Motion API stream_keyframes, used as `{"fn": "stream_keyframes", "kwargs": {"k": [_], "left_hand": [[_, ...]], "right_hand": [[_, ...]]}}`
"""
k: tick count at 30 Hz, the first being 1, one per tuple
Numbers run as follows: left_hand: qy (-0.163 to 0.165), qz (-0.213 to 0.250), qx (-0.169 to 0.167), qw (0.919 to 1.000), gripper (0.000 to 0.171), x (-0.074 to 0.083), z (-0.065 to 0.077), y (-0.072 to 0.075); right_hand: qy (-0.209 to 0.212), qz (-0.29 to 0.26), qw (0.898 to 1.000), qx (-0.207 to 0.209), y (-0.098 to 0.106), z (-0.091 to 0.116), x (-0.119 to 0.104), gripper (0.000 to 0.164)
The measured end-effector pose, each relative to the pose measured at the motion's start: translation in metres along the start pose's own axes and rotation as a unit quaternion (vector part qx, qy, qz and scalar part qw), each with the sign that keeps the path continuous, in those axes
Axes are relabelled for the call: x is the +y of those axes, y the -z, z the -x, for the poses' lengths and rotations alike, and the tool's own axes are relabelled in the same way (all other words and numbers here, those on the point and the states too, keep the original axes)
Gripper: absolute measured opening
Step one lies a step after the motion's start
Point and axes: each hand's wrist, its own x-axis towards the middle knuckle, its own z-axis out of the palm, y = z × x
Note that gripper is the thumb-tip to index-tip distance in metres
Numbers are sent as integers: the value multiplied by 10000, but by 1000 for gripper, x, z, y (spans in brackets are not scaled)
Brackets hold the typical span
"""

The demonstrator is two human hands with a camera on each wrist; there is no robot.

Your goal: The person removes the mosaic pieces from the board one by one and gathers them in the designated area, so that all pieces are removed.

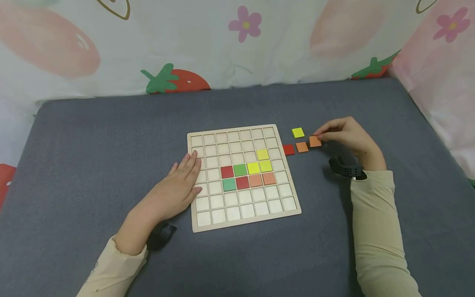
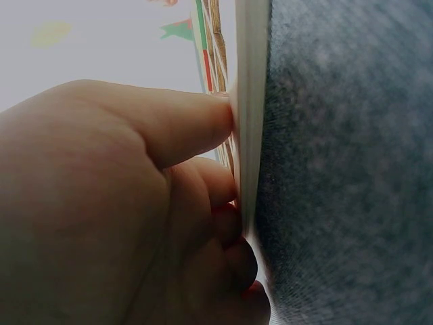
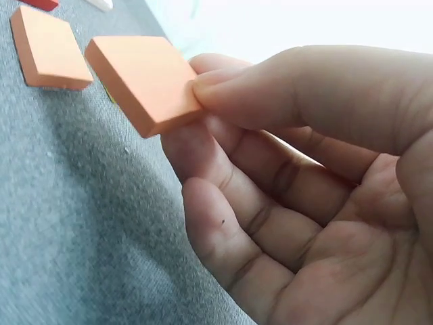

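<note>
Left of centre, the left hand (image 1: 172,192) rests, grip spread flat, on the mid-frame grid board (image 1: 233,213). Right of centre, the right hand (image 1: 349,136) pinches an orange tile (image 1: 315,141), a red tile (image 1: 288,149) and yellow tile (image 1: 298,133) nearby. Flowered cloth (image 1: 278,41) spans the top.

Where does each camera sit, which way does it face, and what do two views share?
Head: on the person's head, facing forward and down at the square, pale wooden grid board; left hand, right hand and sleeves show.
Left wrist: worn there, facing the board's edge and dark grey cloth; left thumb and fingers show.
Right wrist: worn there, facing the pinched, square orange tile; thumb, fingers and some palm show.
Shared: head and right wrist both show that pinched tile.
</note>
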Motion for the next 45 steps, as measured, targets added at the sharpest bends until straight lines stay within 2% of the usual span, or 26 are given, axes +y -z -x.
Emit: {"fn": "stream_keyframes", "kwargs": {"k": [21,38,45], "left_hand": [[-3,4,-2,10000,64,1,1,2],[-46,32,-47,10000,65,-1,0,-1],[-26,42,26,10000,64,0,1,-1]], "right_hand": [[-398,814,9958,158,0,-1,1,17],[-508,892,9947,50,-1,-1,3,18],[-474,963,9941,173,1,-2,6,19]]}}
